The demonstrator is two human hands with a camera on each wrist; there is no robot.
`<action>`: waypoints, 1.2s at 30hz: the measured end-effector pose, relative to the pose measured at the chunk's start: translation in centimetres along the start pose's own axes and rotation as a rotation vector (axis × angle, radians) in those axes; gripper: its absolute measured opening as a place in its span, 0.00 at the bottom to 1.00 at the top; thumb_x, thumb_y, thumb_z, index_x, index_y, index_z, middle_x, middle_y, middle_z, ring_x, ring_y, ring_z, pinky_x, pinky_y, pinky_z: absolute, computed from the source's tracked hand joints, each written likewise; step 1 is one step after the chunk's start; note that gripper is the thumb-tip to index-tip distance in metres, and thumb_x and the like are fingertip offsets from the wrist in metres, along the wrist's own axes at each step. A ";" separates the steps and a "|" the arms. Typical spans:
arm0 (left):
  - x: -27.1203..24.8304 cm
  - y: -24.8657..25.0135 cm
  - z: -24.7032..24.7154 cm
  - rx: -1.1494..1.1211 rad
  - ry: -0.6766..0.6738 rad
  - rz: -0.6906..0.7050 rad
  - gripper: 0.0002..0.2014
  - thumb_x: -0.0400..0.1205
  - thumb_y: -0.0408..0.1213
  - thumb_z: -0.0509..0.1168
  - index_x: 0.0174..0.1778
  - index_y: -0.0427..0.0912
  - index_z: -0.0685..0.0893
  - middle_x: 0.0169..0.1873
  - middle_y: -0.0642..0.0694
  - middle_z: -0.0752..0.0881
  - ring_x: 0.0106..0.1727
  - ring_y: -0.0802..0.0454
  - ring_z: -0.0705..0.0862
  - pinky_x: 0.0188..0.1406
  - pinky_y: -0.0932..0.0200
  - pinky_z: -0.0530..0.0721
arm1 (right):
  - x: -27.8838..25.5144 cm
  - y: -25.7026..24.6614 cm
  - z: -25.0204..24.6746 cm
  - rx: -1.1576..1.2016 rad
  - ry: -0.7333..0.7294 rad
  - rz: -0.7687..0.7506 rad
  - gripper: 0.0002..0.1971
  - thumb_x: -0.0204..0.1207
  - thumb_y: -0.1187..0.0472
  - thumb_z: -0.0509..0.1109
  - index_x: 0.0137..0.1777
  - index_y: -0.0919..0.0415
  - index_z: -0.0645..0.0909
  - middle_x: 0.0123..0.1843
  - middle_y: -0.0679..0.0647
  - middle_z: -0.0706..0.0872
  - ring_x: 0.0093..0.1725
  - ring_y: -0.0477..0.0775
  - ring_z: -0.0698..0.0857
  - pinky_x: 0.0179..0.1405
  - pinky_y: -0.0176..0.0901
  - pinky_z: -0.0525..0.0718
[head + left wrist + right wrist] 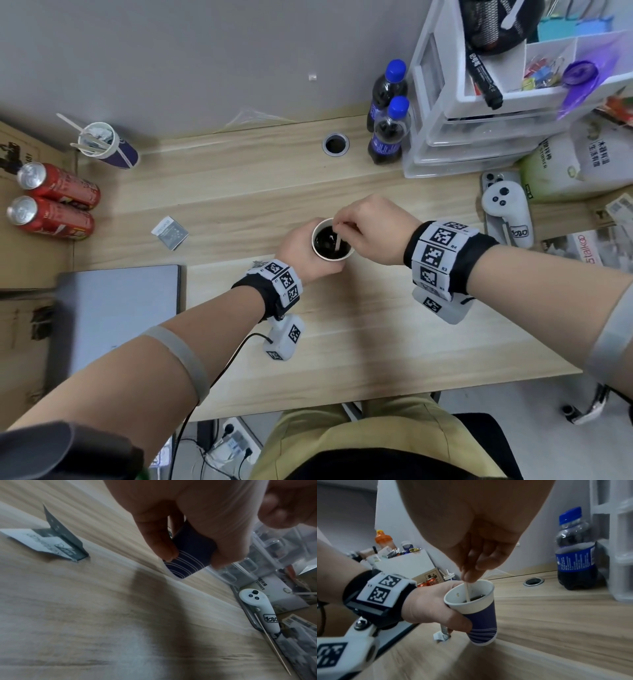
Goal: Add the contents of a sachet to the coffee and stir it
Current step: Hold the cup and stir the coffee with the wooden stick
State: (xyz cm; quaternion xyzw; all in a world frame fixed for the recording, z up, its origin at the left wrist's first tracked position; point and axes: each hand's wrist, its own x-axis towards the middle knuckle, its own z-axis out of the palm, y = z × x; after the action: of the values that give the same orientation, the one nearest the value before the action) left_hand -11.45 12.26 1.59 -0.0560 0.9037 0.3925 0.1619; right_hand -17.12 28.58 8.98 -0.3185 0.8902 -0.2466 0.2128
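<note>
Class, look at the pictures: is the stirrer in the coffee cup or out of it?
In: the stirrer dips into the dark coffee in the cup.

Desk count, by kind

Two red cans (56, 200) far left; two blue-capped bottles (388, 113) far right; two paper cups (332, 240), one in hand; one torn sachet (170, 232); one white controller (507, 212).

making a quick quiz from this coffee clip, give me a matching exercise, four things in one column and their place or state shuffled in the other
Things:
1. paper cup
2. stirrer
3. sachet
4. red cans

Place or state:
A. lying on their sides at the desk's left edge
B. pinched by the right hand, tip in the coffee
C. gripped by the left hand
D. torn, lying on the desk left of the cup

Pairs: 1-C, 2-B, 3-D, 4-A
</note>
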 end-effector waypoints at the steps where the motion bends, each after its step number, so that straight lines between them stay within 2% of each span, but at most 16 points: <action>1: 0.0 0.1 -0.2 -0.005 -0.005 0.001 0.20 0.63 0.44 0.80 0.45 0.62 0.78 0.36 0.58 0.87 0.41 0.52 0.87 0.41 0.59 0.84 | 0.0 -0.3 -0.2 0.053 -0.010 -0.006 0.14 0.80 0.56 0.61 0.46 0.57 0.89 0.40 0.53 0.92 0.39 0.54 0.85 0.45 0.51 0.85; 3: 0.0 0.2 -0.5 -0.014 -0.011 -0.004 0.19 0.62 0.44 0.79 0.46 0.57 0.81 0.37 0.56 0.88 0.41 0.51 0.88 0.40 0.56 0.86 | 0.1 -0.7 -0.4 0.123 0.020 -0.014 0.12 0.81 0.58 0.63 0.48 0.58 0.90 0.41 0.52 0.93 0.40 0.53 0.86 0.47 0.49 0.85; 5: 0.0 0.3 -0.8 -0.010 -0.003 -0.002 0.20 0.62 0.45 0.79 0.48 0.55 0.83 0.39 0.55 0.89 0.43 0.50 0.89 0.42 0.57 0.86 | 0.4 -0.7 -0.5 0.099 0.071 -0.029 0.13 0.82 0.58 0.62 0.48 0.58 0.89 0.42 0.52 0.93 0.42 0.55 0.86 0.47 0.50 0.84; 8: 0.0 0.6 -1.5 -0.025 0.000 0.019 0.21 0.62 0.43 0.80 0.48 0.59 0.82 0.39 0.59 0.88 0.44 0.52 0.88 0.43 0.60 0.84 | 0.6 -0.6 -0.7 -0.039 0.072 -0.010 0.15 0.82 0.56 0.57 0.44 0.57 0.85 0.42 0.53 0.90 0.41 0.59 0.83 0.44 0.55 0.84; 10: -0.1 0.7 -2.0 -0.064 0.005 0.017 0.22 0.63 0.40 0.81 0.50 0.58 0.84 0.40 0.58 0.88 0.45 0.51 0.88 0.45 0.58 0.85 | 0.7 -0.6 -1.0 -0.111 0.056 0.028 0.15 0.82 0.55 0.55 0.43 0.57 0.83 0.42 0.54 0.88 0.43 0.63 0.84 0.42 0.57 0.84; 12: 0.0 0.6 -2.2 -0.094 0.020 0.005 0.21 0.62 0.40 0.80 0.50 0.58 0.84 0.40 0.57 0.89 0.44 0.52 0.88 0.44 0.59 0.84 | 0.5 -0.7 -1.3 -0.097 0.041 0.041 0.15 0.81 0.54 0.55 0.43 0.56 0.83 0.42 0.55 0.89 0.43 0.64 0.84 0.43 0.56 0.84; 15: 0.2 0.6 -2.3 -0.091 0.025 -0.006 0.19 0.62 0.44 0.79 0.44 0.64 0.81 0.36 0.59 0.88 0.39 0.57 0.86 0.40 0.62 0.81 | 0.3 -1.6 -1.7 0.038 0.013 0.011 0.15 0.81 0.55 0.59 0.46 0.58 0.87 0.41 0.54 0.91 0.42 0.58 0.86 0.47 0.54 0.84; 18: 0.3 0.9 -2.5 -0.088 0.019 -0.026 0.18 0.61 0.45 0.79 0.44 0.58 0.82 0.37 0.56 0.89 0.41 0.53 0.88 0.42 0.55 0.87 | 0.5 -2.1 -1.6 0.148 0.058 0.024 0.12 0.82 0.59 0.63 0.49 0.59 0.89 0.42 0.53 0.92 0.43 0.55 0.87 0.49 0.51 0.84; 22: 0.3 0.9 -2.8 -0.102 0.033 -0.022 0.21 0.60 0.45 0.80 0.48 0.55 0.84 0.40 0.54 0.91 0.45 0.52 0.90 0.47 0.51 0.89 | 0.8 -2.2 -1.9 -0.011 0.081 0.014 0.12 0.82 0.59 0.60 0.46 0.59 0.84 0.43 0.55 0.88 0.44 0.61 0.84 0.47 0.57 0.84; 25: 0.3 0.8 -3.2 -0.114 0.042 -0.019 0.23 0.61 0.43 0.81 0.51 0.57 0.85 0.43 0.56 0.91 0.47 0.54 0.90 0.48 0.55 0.89 | 0.7 -2.2 -2.3 -0.158 0.070 -0.001 0.08 0.80 0.60 0.62 0.47 0.61 0.82 0.45 0.58 0.87 0.45 0.65 0.84 0.44 0.57 0.83; 27: 0.2 0.8 -3.5 -0.112 0.038 -0.016 0.22 0.62 0.41 0.82 0.50 0.59 0.84 0.41 0.57 0.90 0.45 0.56 0.89 0.45 0.61 0.85 | 0.7 -2.1 -2.4 -0.138 0.056 0.029 0.11 0.81 0.58 0.58 0.46 0.59 0.82 0.43 0.57 0.87 0.44 0.65 0.84 0.44 0.56 0.83; 29: 0.0 0.9 -3.6 -0.081 0.031 -0.014 0.20 0.63 0.42 0.82 0.44 0.63 0.80 0.37 0.57 0.88 0.41 0.56 0.87 0.39 0.65 0.81 | 0.6 -2.3 -2.2 -0.049 0.019 0.014 0.14 0.81 0.56 0.57 0.45 0.59 0.84 0.42 0.56 0.89 0.43 0.62 0.85 0.44 0.55 0.84; 32: -0.2 1.0 -3.6 -0.041 0.020 -0.012 0.18 0.63 0.43 0.80 0.39 0.61 0.77 0.34 0.56 0.86 0.37 0.55 0.86 0.35 0.65 0.78 | 0.8 -3.0 -1.8 0.080 0.023 -0.022 0.14 0.81 0.56 0.60 0.47 0.58 0.87 0.41 0.53 0.91 0.43 0.57 0.87 0.47 0.54 0.85; 36: -0.3 1.4 -4.0 -0.033 0.025 -0.005 0.19 0.63 0.42 0.81 0.44 0.60 0.79 0.37 0.57 0.87 0.41 0.54 0.87 0.38 0.64 0.81 | 1.5 -2.9 -1.9 0.005 0.111 0.026 0.14 0.81 0.56 0.58 0.42 0.58 0.83 0.38 0.57 0.88 0.41 0.64 0.84 0.44 0.59 0.85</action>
State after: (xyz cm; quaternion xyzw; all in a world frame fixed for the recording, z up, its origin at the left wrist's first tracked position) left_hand -12.43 10.30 5.18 -0.0657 0.8990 0.4060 0.1505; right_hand -17.84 26.20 11.81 -0.2919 0.9041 -0.2635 0.1670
